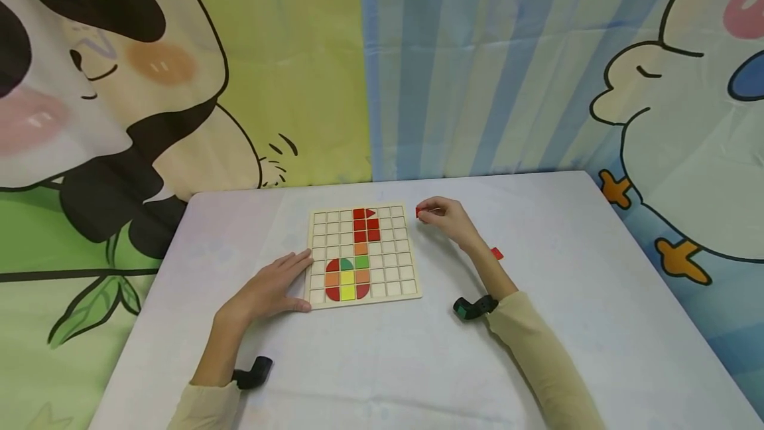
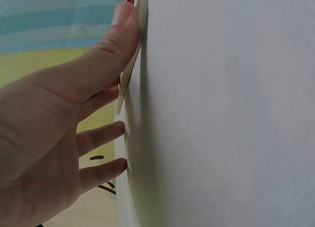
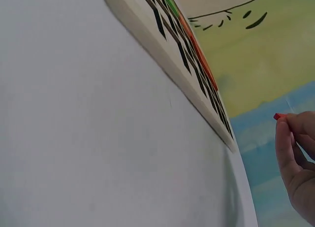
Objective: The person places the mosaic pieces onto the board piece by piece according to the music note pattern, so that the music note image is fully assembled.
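Note:
A square wooden grid board [image 1: 390,274] lies flat on the table, with red, orange, yellow and green tiles filling some of its cells. My left hand [image 1: 271,289] rests at the board's left edge, fingers straight and spread; in the left wrist view the thumb [image 2: 110,47] touches the board's side. Just past the board's upper right corner, my right hand [image 1: 446,219] pinches a small red tile [image 1: 418,212] between thumb and fingertips. The right wrist view shows this red tile [image 3: 279,116] held above the table, its exact shape partly hidden by the fingers.
Another red tile [image 1: 497,253] lies on the white table [image 1: 370,363], right beside the right forearm. Black wrist cameras [image 1: 474,308] sit on both wrists. A cartoon-printed cloth backdrop [image 1: 477,65] stands behind the table's far edge.

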The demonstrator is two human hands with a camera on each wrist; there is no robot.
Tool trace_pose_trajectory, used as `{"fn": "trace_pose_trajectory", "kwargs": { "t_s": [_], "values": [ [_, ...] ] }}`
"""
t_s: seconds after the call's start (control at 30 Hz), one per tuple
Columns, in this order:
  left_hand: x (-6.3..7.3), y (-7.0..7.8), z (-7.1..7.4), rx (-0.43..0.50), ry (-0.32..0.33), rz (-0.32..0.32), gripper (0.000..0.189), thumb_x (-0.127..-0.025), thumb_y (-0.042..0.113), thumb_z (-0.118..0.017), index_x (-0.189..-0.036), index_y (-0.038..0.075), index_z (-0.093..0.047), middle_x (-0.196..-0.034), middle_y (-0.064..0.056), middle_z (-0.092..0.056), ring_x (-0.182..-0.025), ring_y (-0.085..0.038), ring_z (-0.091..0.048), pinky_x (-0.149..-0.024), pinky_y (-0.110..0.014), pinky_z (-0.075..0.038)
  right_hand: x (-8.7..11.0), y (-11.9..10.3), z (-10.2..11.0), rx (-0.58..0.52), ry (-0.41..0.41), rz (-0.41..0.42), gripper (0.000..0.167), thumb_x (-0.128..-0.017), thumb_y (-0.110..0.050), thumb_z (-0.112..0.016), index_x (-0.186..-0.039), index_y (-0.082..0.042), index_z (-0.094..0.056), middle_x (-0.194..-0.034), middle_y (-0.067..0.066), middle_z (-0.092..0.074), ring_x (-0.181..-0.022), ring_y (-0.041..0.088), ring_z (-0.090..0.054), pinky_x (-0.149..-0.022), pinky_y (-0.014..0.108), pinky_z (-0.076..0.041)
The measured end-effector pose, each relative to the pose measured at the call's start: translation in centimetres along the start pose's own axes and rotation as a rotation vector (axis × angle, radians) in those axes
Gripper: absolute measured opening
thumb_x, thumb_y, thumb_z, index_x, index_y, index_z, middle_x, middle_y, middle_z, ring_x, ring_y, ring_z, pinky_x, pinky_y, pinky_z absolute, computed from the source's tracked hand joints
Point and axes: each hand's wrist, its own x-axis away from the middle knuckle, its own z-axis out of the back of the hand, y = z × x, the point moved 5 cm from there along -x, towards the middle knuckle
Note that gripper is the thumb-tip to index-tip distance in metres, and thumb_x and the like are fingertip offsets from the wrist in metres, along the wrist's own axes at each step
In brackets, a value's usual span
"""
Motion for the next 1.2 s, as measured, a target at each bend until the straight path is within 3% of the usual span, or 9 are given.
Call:
{"fn": "trace_pose_trajectory", "kwargs": {
  "t_s": [0.27,0.53,0.73,0.93,1.2],
  "values": [
    [0.1,0.2,0.1,0.014,-0.006,0.018,0.097,-0.072,0.052,-0.078,-0.151,0.014,-0.035,-0.16,-0.007,-0.03,-0.146,-0.039,-0.028,-0.113,-0.061,-0.031,-1.9,-1.1,-3.7,0.05,0.003,-0.022,0.025,-0.093,-0.022,-0.067,-0.11,-0.004,-0.07,-0.108,0.015,-0.071,-0.094,0.023,-0.068,-0.083,0.03,-0.057],
    [0.1,0.2,0.1,0.02,-0.006,0.025,0.098,-0.071,0.052,-0.079,-0.151,0.015,-0.035,-0.16,-0.006,-0.029,-0.146,-0.038,-0.027,-0.113,-0.06,-0.031,-3.2,-0.7,-5.8,0.118,0.0,-0.073,0.021,-0.092,-0.021,-0.067,-0.101,-0.002,-0.072,-0.097,0.015,-0.074,-0.079,0.017,-0.07,-0.072,0.025,-0.057],
    [0.2,0.2,0.1,0.018,-0.004,0.022,0.097,-0.071,0.051,-0.079,-0.151,0.015,-0.036,-0.16,-0.006,-0.029,-0.146,-0.038,-0.028,-0.113,-0.06,-0.031,-3.7,-0.3,-6.8,0.246,-0.026,-0.06,0.015,-0.091,-0.02,-0.069,-0.091,-0.006,-0.074,-0.084,0.009,-0.074,-0.066,0.009,-0.065,-0.064,0.02,-0.05],
    [0.2,0.2,0.1,0.012,-0.007,0.015,0.097,-0.072,0.052,-0.078,-0.151,0.015,-0.036,-0.16,-0.006,-0.029,-0.146,-0.038,-0.027,-0.113,-0.06,-0.031,-3.7,-0.5,-7.5,0.317,-0.014,-0.012,0.015,-0.091,-0.019,-0.068,-0.09,-0.007,-0.076,-0.086,0.009,-0.074,-0.071,0.014,-0.065,-0.066,0.023,-0.052],
    [0.1,0.3,0.3,0.008,-0.012,0.019,0.097,-0.072,0.051,-0.078,-0.151,0.015,-0.035,-0.161,-0.006,-0.029,-0.146,-0.038,-0.027,-0.114,-0.06,-0.03,-3.5,-1.3,-7.9,0.415,-0.016,0.053,0.013,-0.092,-0.015,-0.066,-0.093,-0.006,-0.076,-0.096,0.011,-0.074,-0.09,0.025,-0.067,-0.082,0.037,-0.056]
  ]
}}
